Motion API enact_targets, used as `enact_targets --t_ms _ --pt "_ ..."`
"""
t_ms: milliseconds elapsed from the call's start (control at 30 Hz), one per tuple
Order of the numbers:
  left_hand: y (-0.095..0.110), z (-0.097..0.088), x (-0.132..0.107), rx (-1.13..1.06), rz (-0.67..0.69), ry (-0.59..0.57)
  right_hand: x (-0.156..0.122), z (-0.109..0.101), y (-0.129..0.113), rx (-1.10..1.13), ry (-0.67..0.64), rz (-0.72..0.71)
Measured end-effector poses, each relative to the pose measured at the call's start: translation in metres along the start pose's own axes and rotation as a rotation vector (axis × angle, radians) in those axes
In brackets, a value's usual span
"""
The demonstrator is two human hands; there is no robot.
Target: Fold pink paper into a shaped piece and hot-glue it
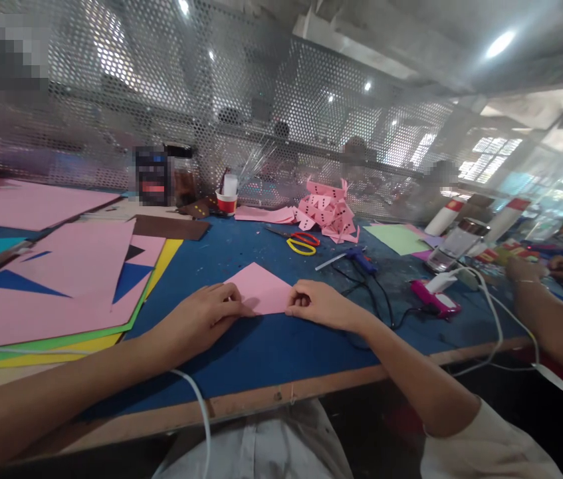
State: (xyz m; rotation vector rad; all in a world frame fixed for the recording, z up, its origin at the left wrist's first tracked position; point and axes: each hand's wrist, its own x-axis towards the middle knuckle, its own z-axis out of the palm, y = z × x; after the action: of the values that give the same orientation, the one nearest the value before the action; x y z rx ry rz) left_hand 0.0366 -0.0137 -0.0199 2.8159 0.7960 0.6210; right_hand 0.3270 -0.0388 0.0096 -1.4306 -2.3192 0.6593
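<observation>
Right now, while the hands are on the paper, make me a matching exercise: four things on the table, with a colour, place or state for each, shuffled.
Things
1. scissors
2. cup
3. middle pink sheet
4. glue gun

Matches
A. touched by left hand and right hand
B. blue body
C. red and yellow handles
D. upright, red and white

Pairs: 1-C, 2-D, 3-A, 4-B
</observation>
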Motion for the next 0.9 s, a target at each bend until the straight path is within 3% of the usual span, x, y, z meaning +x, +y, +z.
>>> enact_targets --t_ms 900 --pt "0.0006 -0.0011 0.0009 -0.009 0.039 0.055 -0.0017 0.0030 0.0015 -0.026 0.036 0.034"
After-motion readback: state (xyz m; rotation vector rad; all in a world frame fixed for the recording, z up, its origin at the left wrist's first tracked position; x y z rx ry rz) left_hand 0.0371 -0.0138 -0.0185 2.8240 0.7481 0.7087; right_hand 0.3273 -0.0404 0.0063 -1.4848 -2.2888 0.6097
